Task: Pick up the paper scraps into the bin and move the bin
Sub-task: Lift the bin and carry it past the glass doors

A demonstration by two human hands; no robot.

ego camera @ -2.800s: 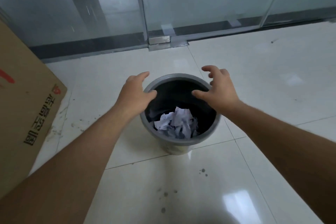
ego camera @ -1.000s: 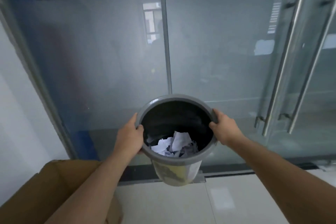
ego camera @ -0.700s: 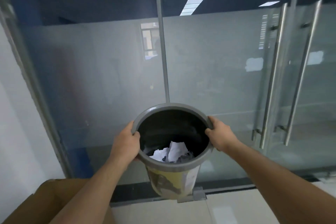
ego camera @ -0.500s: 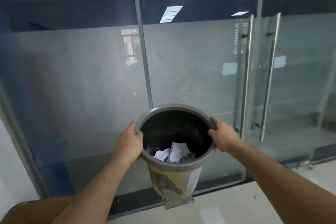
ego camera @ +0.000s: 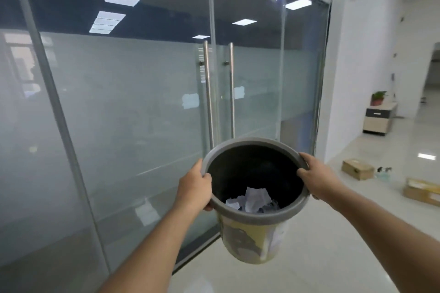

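1. While both forearms reach out from the bottom of the view, the left hand [ego camera: 194, 189] is clamped on the left side of the bin [ego camera: 247, 235], thumb over the grey rim and fingers wrapped beneath it.
2. Opposite it, the right hand [ego camera: 315, 179] is closed on the right side of the rim in the same way — thumb inside the lip, fingers curled below.
3. Held this way, the bin hangs in the air between the two hands, clear of the floor [ego camera: 297, 276] and tipped a little so its dark inside faces the camera.
4. Crumpled paper scraps [ego camera: 253, 200] lie at the bottom of the bin; no loose scraps show on the floor nearby, so the picking-up looks done and the carrying is the step in hand.
5. Judged by its thin plastic wall and loose paper load, the bin should be light and fairly stiff. The rolled rim is the sound place to hold it, since the smooth tapering wall below would likely slip.
6. Keeping it near upright matters — the scraps are light enough to spill out if it tips further.
7. Just behind stands a frosted glass door [ego camera: 142, 112] with two upright steel handles [ego camera: 207, 93].
8. Farther right, cardboard boxes [ego camera: 357, 169] sit on the floor, and a low cabinet [ego camera: 378, 121] carries a potted plant [ego camera: 378, 97].
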